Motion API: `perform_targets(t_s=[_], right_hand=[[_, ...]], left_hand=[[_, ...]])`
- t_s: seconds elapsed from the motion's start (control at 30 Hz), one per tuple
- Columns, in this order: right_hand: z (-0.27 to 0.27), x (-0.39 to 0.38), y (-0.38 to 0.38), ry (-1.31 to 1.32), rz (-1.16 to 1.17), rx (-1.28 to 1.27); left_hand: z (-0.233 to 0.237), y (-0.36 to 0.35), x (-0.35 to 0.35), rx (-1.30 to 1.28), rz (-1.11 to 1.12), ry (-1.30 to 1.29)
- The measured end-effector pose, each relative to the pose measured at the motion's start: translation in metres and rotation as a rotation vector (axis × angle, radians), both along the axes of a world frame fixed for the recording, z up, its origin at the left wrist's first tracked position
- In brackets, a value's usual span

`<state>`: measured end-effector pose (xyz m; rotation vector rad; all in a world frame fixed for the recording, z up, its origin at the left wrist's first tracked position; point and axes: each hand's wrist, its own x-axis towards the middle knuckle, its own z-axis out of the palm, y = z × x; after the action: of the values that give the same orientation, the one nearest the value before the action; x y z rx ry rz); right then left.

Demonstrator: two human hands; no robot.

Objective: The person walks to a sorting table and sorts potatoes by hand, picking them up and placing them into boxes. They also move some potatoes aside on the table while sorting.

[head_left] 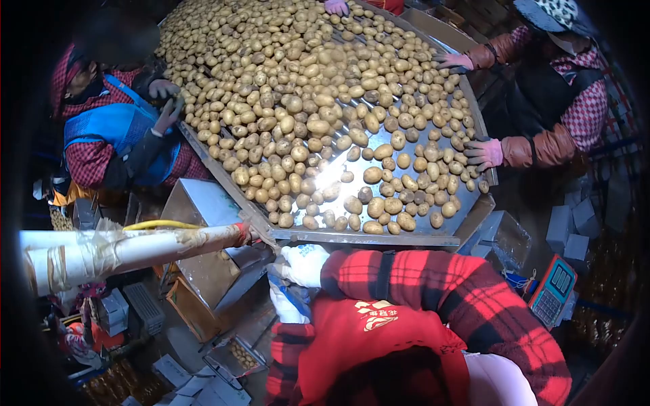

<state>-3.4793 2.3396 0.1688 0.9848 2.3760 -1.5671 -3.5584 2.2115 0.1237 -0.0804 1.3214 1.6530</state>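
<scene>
My two gloved hands meet beside the near left corner of a large metal sorting table [379, 238] heaped with potatoes [271, 88]. My right hand [305, 264], in a white glove with blue print, reaches across my red apron [386, 331] and touches the fingers of my left hand. Its fingers look bunched together; what they hold, if anything, is hidden. Just below it, my left hand [289, 301] wears a white glove with a grey-blue coated part. The overlap covers its fingers. Neither hand touches the potatoes.
A taped white pole [135, 254] juts in from the left near my hands. Co-workers stand left [122, 135] and right [548, 101] of the table, gloved hands at its edges. Cardboard boxes [210, 271] stand below on the left; a scale with keypad [552, 291] stands right.
</scene>
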Motion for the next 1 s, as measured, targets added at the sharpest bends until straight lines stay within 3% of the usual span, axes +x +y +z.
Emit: perform_targets(t_s=[0.17,0.23,0.27,0.33,0.4,0.47,0.57,0.6,0.63,0.7,0.77,0.83,0.9,1.0], right_hand=[[-0.002,0.014,0.013,0.031,-0.01,0.138],[-0.017,0.017,0.01,0.144,-0.145,0.204],[-0.014,0.021,0.025,0.189,-0.115,-0.004],[-0.031,0.019,0.022,0.314,-0.252,-0.057],[-0.034,0.026,0.024,0.308,-0.42,-0.373],[-0.033,0.031,0.035,0.203,-0.523,-0.428],[-0.051,0.023,0.019,0.231,-0.405,0.149],[-0.028,0.027,0.033,0.188,-0.319,-0.028],[-0.033,0.023,0.045,0.141,-0.204,-0.063],[-0.047,0.016,0.052,0.113,-0.368,-0.286],[-0.117,0.004,0.032,0.399,-0.734,-0.47],[-0.055,0.036,0.052,0.031,-0.532,-0.812],[-0.042,0.063,0.058,-0.036,-0.285,-0.133],[-0.049,0.119,0.088,-0.061,-0.474,0.171]], left_hand=[[0.008,0.012,0.006,-0.096,-0.069,-0.093],[0.007,0.009,0.001,-0.163,-0.158,-0.094],[0.019,0.02,0.005,-0.169,-0.064,-0.284],[0.026,0.026,0.004,-0.063,-0.133,-0.314],[0.022,0.029,-0.002,0.086,-0.2,-0.449],[0.012,0.033,-0.003,0.044,-0.179,-0.253],[0.007,0.041,0.005,0.043,-0.232,0.177],[0.003,0.043,0.007,0.062,-0.236,0.267],[0.01,0.048,0.002,0.141,-0.277,0.177],[0.002,0.047,-0.007,0.068,-0.299,0.235],[0.012,0.051,-0.016,0.016,-0.416,0.193],[0.02,0.067,-0.013,-0.014,-0.394,0.265],[0.022,0.09,-0.013,-0.086,-0.318,0.335],[0.011,0.13,-0.001,-0.052,-0.446,0.334]])
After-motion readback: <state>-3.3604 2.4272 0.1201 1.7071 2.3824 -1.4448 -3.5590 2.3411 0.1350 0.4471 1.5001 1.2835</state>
